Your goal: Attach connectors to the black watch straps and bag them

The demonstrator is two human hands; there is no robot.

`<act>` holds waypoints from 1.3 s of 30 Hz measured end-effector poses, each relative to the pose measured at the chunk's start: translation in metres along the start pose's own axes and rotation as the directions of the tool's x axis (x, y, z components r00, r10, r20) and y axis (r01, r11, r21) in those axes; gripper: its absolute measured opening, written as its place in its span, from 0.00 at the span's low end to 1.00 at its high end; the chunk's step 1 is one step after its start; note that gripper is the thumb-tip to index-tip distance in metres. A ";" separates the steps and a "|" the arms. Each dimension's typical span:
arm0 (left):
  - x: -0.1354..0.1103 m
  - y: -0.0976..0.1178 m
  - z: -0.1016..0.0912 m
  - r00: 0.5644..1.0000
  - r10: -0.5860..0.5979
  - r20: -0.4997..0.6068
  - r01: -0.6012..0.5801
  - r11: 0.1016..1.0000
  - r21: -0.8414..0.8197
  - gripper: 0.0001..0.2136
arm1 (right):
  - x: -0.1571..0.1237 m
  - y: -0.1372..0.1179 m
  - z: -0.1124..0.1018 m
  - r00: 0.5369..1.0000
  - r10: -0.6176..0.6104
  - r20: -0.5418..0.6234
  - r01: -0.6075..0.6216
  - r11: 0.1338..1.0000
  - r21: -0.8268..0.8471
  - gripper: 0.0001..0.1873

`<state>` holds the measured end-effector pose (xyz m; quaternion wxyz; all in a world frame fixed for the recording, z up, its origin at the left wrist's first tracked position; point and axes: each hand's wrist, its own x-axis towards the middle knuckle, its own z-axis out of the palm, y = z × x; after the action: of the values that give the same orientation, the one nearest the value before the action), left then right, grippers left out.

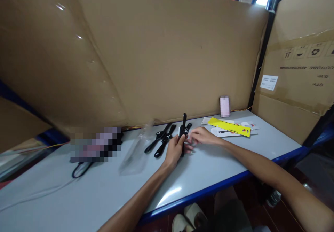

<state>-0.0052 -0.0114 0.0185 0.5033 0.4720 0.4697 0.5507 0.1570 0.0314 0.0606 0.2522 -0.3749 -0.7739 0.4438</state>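
Observation:
My left hand is closed around a black spokeshave, which stands roughly upright above the table. Just right of it is my right hand, its fingers curled and slightly blurred close to the tool's middle. Whatever those fingers pinch, if anything, I cannot make out. Two more black spokeshaves, one nearer and one farther left, lie on the table to the left of my hands. Another black handle shows behind the held tool, partly hidden by it.
A clear plastic bag lies left of the tools. Yellow and white packaging cards are stacked at the right. Cardboard walls the back of the table, and a large carton stands at the right. A cable crosses the left side.

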 end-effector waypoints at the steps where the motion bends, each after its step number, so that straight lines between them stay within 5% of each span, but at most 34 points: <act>1: -0.001 0.000 0.001 0.999 0.014 0.029 -0.015 1.000 0.028 0.21 | 0.002 0.003 0.001 0.997 -0.008 -0.081 0.011 0.999 0.036 0.18; 6: 0.000 0.002 -0.001 0.973 0.230 -0.014 -0.214 0.922 0.322 0.18 | 0.010 0.015 0.013 0.994 0.044 -0.105 -0.025 0.985 0.172 0.21; 10: 0.005 0.001 -0.002 0.955 0.286 -0.082 -0.222 0.869 0.443 0.17 | 0.010 0.019 0.018 0.995 0.062 -0.075 -0.048 0.983 0.179 0.20; 13: 0.006 0.000 0.000 0.959 0.275 -0.062 -0.205 0.831 0.517 0.17 | 0.007 0.019 0.016 0.993 -0.004 -0.118 -0.009 0.994 -0.110 0.19; 16: 0.004 0.001 0.002 0.969 0.244 -0.034 -0.180 0.799 0.574 0.19 | 0.005 0.021 0.011 0.977 -0.147 -0.158 0.038 0.839 -0.543 0.16; 19: 0.003 0.001 0.003 0.974 0.226 -0.013 -0.180 0.807 0.562 0.22 | 0.006 0.022 0.006 0.975 -0.158 -0.154 0.022 0.763 -0.646 0.16; 23: 0.004 0.000 0.004 0.984 0.172 -0.044 -0.126 0.852 0.507 0.27 | 0.008 0.021 0.004 0.977 -0.156 -0.147 0.058 0.851 -0.522 0.20; 28: 0.003 0.004 0.005 0.980 0.187 -0.064 -0.127 0.842 0.524 0.27 | 0.009 0.022 0.007 0.981 -0.005 -0.195 -0.049 0.962 -0.268 0.23; 33: -0.005 0.009 0.006 0.970 0.242 0.015 -0.189 0.716 0.672 0.23 | 0.011 0.027 0.013 0.981 -0.007 -0.192 -0.018 0.992 -0.127 0.27; 39: -0.012 0.012 0.005 0.978 0.203 0.038 -0.152 0.586 0.796 0.22 | 0.011 0.026 0.019 0.978 0.153 -0.142 -0.128 0.976 0.174 0.33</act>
<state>-0.0011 -0.0240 0.0307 0.1702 0.6747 0.6297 0.3453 0.1460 0.0398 0.0296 0.3091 -0.4400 -0.6844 0.4923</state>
